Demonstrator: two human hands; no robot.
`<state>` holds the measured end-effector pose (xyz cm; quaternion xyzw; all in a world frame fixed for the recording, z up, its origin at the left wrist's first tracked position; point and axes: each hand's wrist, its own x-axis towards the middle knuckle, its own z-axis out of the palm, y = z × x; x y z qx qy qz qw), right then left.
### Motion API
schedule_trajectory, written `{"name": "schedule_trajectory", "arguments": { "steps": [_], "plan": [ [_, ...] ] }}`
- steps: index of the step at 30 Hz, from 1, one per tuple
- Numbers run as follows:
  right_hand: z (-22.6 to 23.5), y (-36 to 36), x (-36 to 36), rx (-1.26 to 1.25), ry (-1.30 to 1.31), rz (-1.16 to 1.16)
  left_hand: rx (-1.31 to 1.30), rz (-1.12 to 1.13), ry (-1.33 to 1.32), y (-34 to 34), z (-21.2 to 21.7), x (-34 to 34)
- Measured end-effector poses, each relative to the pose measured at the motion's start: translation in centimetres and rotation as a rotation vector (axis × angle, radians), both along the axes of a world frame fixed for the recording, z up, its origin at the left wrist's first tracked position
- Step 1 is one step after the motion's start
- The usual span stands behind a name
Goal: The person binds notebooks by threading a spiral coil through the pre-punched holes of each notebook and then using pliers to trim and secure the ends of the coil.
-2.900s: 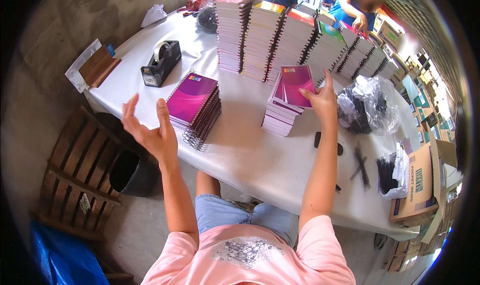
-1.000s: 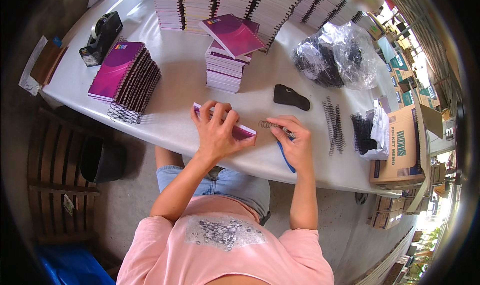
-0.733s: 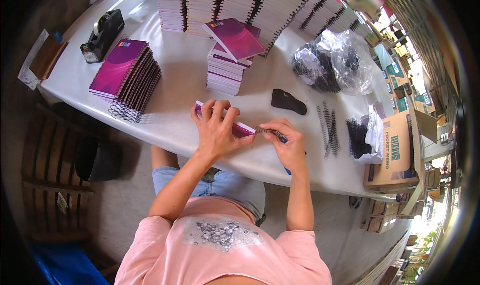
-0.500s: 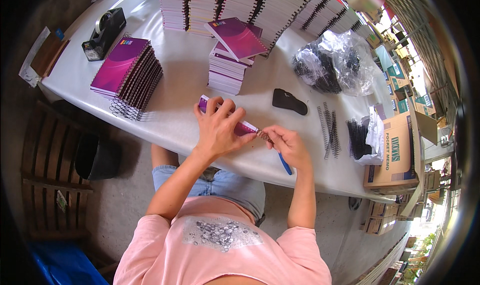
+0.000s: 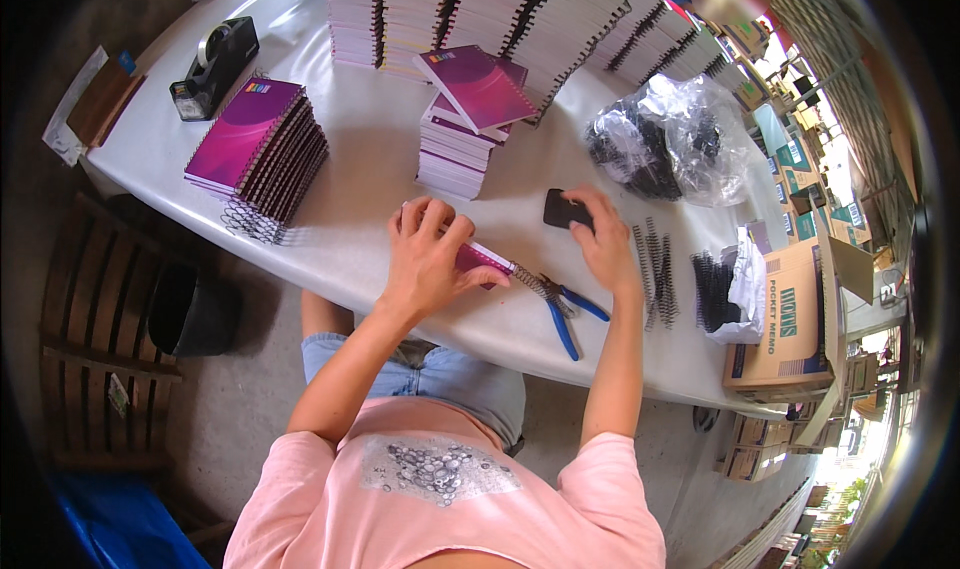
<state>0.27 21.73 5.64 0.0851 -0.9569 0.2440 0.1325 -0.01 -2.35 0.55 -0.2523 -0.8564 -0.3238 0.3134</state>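
My left hand (image 5: 428, 259) is closed on a thin purple notebook (image 5: 482, 261), which stands on its edge on the table. A dark spiral coil (image 5: 530, 279) sticks out of the notebook's right end. By the coil's tip lie pliers with blue handles (image 5: 562, 324), spread apart and untouched. My right hand (image 5: 604, 244) has its thumb and fingers around the right part of a flat black piece with rounded corners (image 5: 562, 210). My fingers hide the rest of that piece.
Loose spiral coils (image 5: 655, 274) lie right of my right hand, beside a cardboard box (image 5: 785, 319) and a plastic bag of black coils (image 5: 670, 139). Purple notebooks stand stacked at left (image 5: 250, 144) and centre (image 5: 450, 159). A tape dispenser (image 5: 215, 69) sits far left.
My right hand has let go of the pliers and coil at the notebook's end and moved up and right to the black piece. My left hand keeps holding the notebook.
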Motion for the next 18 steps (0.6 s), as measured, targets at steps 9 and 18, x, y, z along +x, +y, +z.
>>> {"name": "schedule_trajectory", "arguments": {
  "steps": [9,18],
  "plan": [
    [-2.7,-1.3,-0.3,-1.282,-0.096,0.298,0.066,-0.132,-0.042,-0.9,-0.2,-0.5],
    [-1.9,-2.8,0.8,-0.874,-0.440,0.545,0.084,-0.168,-0.054,-0.7,0.1,-0.9]
  ]
}}
